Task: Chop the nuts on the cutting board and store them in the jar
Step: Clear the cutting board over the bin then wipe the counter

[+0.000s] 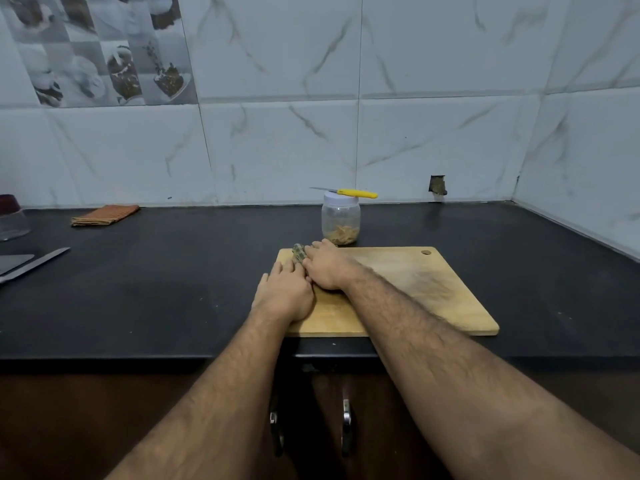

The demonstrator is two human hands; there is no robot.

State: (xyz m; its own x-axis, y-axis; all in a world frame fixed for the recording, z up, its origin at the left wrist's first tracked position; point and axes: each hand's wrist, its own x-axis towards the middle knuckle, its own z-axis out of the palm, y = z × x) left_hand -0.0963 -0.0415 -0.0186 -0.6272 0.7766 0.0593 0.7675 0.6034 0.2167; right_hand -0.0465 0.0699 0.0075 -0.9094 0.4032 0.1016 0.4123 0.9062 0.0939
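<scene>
Two hands lie side by side at the left end of the wooden cutting board [408, 289], palms down. Left hand [285, 294]: fingers straight and flat, reaching over the board's left edge; it holds nothing. Right hand [325, 268]: just right of the left hand and touching it, fingers extended toward the board's far left corner, holding nothing that I can see. A small greenish heap of nuts [298, 252] sits at the right hand's fingertips, on that far corner, beyond the left hand's fingers.

Jar [340, 220]: clear, white lid on, pale chopped pieces in the bottom; stands upright on the black counter [156, 299] just past the right hand, behind the board's far edge. Yellow-handled knife [349, 192] rests flat across the jar's lid, blade pointing left.

Well to the left of both hands: a folded orange cloth [105, 215] near the wall, and a larger knife [38, 263] at the counter's left margin.
</scene>
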